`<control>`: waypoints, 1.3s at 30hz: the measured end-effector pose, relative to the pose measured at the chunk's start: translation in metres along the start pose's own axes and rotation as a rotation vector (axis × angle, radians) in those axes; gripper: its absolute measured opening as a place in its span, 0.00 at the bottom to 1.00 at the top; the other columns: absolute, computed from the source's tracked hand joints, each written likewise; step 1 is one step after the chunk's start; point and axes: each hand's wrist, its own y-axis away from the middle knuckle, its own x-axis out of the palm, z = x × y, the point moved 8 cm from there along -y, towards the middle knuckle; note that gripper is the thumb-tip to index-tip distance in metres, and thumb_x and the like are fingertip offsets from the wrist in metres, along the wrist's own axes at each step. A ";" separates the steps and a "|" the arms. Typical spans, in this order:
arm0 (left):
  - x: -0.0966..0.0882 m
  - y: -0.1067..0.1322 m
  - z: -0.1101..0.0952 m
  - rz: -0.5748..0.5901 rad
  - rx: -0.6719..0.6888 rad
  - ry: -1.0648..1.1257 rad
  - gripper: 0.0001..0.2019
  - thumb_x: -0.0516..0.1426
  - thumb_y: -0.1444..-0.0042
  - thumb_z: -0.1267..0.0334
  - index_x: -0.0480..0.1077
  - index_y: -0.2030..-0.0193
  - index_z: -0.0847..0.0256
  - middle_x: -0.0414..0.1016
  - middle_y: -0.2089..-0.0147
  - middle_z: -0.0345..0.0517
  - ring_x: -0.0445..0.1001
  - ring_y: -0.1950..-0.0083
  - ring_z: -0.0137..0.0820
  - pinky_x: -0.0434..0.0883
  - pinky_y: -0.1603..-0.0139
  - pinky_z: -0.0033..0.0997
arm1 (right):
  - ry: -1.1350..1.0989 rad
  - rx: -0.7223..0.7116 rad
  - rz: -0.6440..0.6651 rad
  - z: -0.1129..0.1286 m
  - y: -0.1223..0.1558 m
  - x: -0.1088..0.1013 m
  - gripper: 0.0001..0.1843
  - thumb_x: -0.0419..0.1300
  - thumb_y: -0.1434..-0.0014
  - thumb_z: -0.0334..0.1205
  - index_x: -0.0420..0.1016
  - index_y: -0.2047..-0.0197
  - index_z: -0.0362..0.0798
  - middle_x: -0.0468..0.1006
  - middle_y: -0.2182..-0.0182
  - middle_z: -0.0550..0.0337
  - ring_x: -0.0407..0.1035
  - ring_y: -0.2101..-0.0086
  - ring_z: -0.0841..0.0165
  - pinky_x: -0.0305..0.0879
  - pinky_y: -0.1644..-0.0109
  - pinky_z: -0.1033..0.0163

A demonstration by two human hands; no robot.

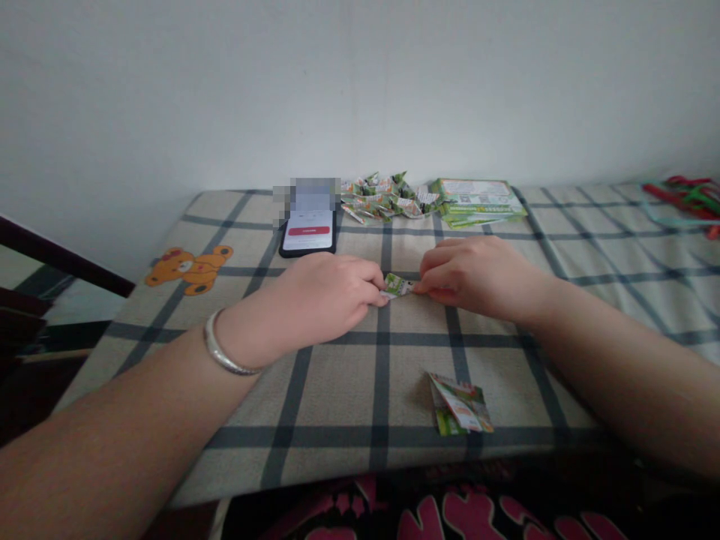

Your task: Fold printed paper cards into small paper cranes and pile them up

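Between my hands, just above or on the checked cloth, is a small folded piece of printed green and white paper (pixel 397 285). My left hand (pixel 331 294) pinches its left end between thumb and fingers. The right end is pinched by the fingertips of my right hand (pixel 475 276). Nearer to me lies another folded paper piece (pixel 461 405), partly creased open. Behind my hands, a group of folded paper pieces (pixel 388 196) sits beside a stack of flat printed leaflets (pixel 481 201).
A phone (pixel 307 232) with a lit screen lies at the back, left of the folded pieces. An orange bear cutout (pixel 190 268) is on the left of the checked tablecloth (pixel 337 390). Red and green items (pixel 689 199) lie at the far right. A wall (pixel 360 90) borders the table's back.
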 end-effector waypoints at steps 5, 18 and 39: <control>-0.001 0.002 -0.003 -0.015 0.047 -0.034 0.15 0.53 0.42 0.70 0.80 0.57 0.53 0.79 0.51 0.40 0.78 0.54 0.33 0.73 0.55 0.32 | -0.011 0.025 -0.006 -0.003 0.002 -0.002 0.10 0.58 0.40 0.33 0.82 0.64 0.54 0.79 0.65 0.63 0.71 0.65 0.70 0.57 0.66 0.63; -0.004 0.002 -0.004 -0.040 0.009 -0.004 0.13 0.51 0.42 0.70 0.78 0.65 0.58 0.80 0.57 0.43 0.77 0.54 0.34 0.73 0.53 0.35 | -0.253 0.140 -0.039 -0.018 -0.004 0.010 0.06 0.58 0.45 0.32 0.78 0.67 0.47 0.77 0.70 0.60 0.68 0.68 0.69 0.60 0.63 0.65; 0.006 -0.001 -0.003 -0.087 -0.048 -0.099 0.08 0.55 0.38 0.61 0.71 0.65 0.60 0.74 0.62 0.45 0.73 0.59 0.37 0.69 0.61 0.36 | -0.055 0.130 -0.173 0.002 -0.009 0.011 0.09 0.56 0.38 0.40 0.73 0.62 0.44 0.75 0.66 0.56 0.67 0.65 0.65 0.59 0.63 0.62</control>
